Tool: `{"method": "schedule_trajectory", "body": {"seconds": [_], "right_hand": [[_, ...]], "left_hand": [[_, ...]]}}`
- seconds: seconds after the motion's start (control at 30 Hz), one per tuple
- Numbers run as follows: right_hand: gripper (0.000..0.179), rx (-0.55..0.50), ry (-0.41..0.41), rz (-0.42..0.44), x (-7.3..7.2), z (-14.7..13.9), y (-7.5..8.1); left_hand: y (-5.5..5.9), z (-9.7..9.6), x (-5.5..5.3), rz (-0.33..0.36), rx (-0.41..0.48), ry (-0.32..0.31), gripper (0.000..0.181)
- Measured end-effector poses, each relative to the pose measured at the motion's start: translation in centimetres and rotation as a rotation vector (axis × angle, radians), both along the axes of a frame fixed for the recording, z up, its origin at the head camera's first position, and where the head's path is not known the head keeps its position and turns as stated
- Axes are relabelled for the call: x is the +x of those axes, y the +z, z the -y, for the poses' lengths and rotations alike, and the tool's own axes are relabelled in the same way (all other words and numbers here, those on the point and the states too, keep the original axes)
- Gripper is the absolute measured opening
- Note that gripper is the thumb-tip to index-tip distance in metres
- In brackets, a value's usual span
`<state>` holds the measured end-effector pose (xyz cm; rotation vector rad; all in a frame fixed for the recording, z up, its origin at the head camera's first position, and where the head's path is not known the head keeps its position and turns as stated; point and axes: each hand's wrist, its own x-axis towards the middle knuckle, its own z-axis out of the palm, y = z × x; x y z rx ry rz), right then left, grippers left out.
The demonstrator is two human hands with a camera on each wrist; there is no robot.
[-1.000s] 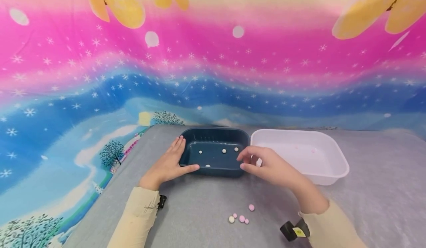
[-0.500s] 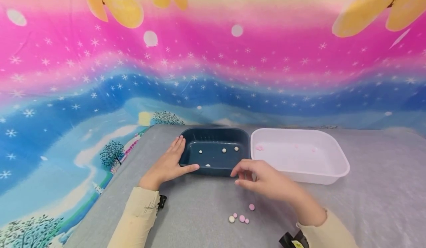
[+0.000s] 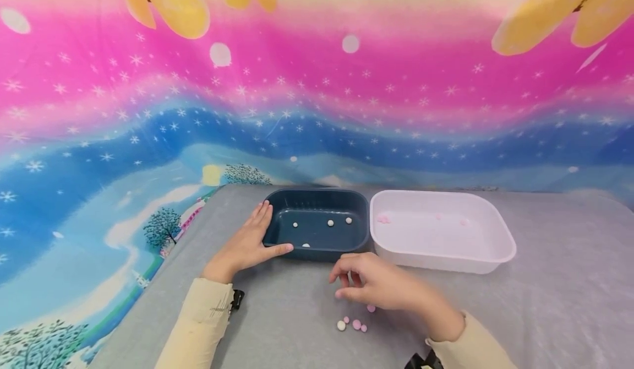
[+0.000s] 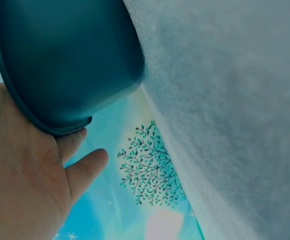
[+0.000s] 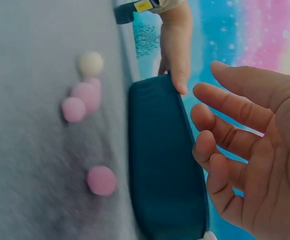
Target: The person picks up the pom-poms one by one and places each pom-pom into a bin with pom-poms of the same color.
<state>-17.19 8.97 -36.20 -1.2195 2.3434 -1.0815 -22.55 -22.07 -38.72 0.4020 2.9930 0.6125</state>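
My left hand [image 3: 242, 248] rests at the left end of the dark teal plastic bin [image 3: 317, 254], fingers straight along its side and thumb on the front rim. In the left wrist view the hand [image 4: 30, 165] lies against the rim of that bin [image 4: 70, 55]. My right hand [image 3: 378, 281] hovers in front of the bins, fingers loosely bent and holding nothing. Just below it on the cloth lie a cream ball [image 3: 341, 325] and several pink balls [image 3: 356, 324]. The right wrist view shows the empty right palm [image 5: 269, 160] and a pink ball [image 5: 102, 180] apart from the cluster.
A white bin [image 3: 446, 260] stands beside the dark one, with pink balls [image 3: 383, 220] inside. Several small white balls [image 3: 330, 223] lie in the dark bin. Grey cloth [image 3: 559, 281] covers the table, and a colourful printed curtain [image 3: 317, 93] hangs behind.
My right hand has moved from beside the bins down towards the loose balls, uncovering the pink balls in the white bin's left end. The left hand has stayed on the dark bin.
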Motion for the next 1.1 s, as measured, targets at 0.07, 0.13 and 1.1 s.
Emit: {"method": "schedule_trajectory", "body": {"seconds": [0.07, 0.13, 1.1], "right_hand": [[0.016, 0.001, 0.021, 0.013, -0.1, 0.3, -0.2], [0.016, 0.007, 0.036, 0.011, -0.1, 0.5, -0.3], [0.014, 0.194, 0.051, 0.074, 1.2, 1.7, -1.8]], "left_hand": [[0.1, 0.0, 0.0, -0.002, -0.001, 0.002, 0.115], [0.2, 0.1, 0.1, -0.005, -0.005, 0.002, 0.115], [0.0, 0.1, 0.0, -0.019, -0.019, -0.016, 0.115]]}}
